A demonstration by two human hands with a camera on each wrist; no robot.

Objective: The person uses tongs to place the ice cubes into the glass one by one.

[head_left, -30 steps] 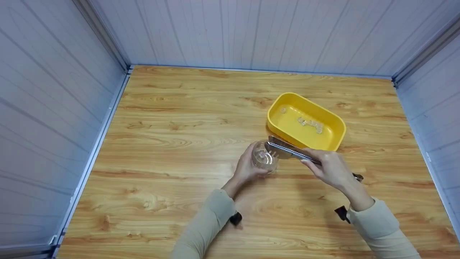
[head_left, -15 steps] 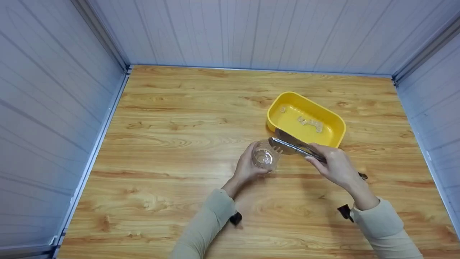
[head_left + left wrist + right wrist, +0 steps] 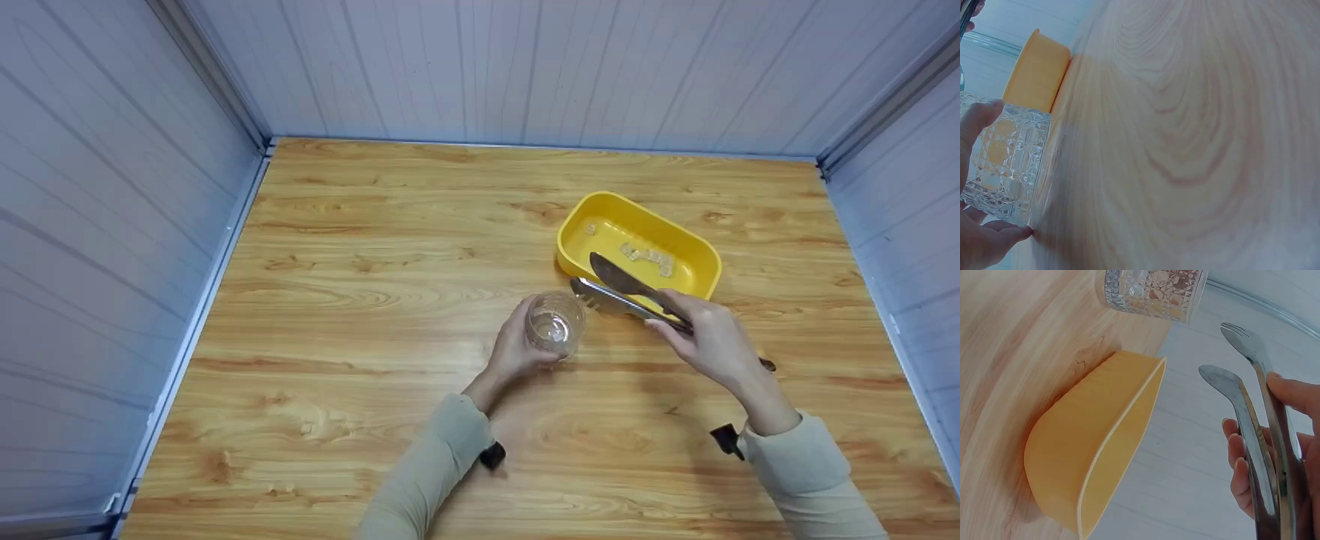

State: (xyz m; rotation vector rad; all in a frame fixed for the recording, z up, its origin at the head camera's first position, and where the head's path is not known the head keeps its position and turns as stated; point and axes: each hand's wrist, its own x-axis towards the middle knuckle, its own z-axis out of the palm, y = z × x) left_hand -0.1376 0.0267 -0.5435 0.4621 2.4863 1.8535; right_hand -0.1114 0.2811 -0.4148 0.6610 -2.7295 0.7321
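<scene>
A clear, patterned drinking glass (image 3: 555,326) stands upright on the table, with my left hand (image 3: 520,337) curled round its left side. In the left wrist view the thumb and fingers hold the cut surface of the glass (image 3: 1013,163). My right hand (image 3: 709,337) grips metal serving tongs (image 3: 630,289). One tip is spoon-shaped and the other has fork tines; they stand apart with nothing between them in the right wrist view, where the tongs (image 3: 1264,439) are seen from the side. The tips hang between the glass and the near rim of the yellow container (image 3: 637,206).
Several small clear pieces (image 3: 649,259), like ice cubes, lie inside the yellow container, which sits right of and behind the glass. The wooden table (image 3: 360,300) is bordered by pale panel walls (image 3: 495,67) at the back and sides.
My right hand has drawn the tongs away from over the glass, to the right, and their arms have spread wider. The left hand and the glass have stayed in place.
</scene>
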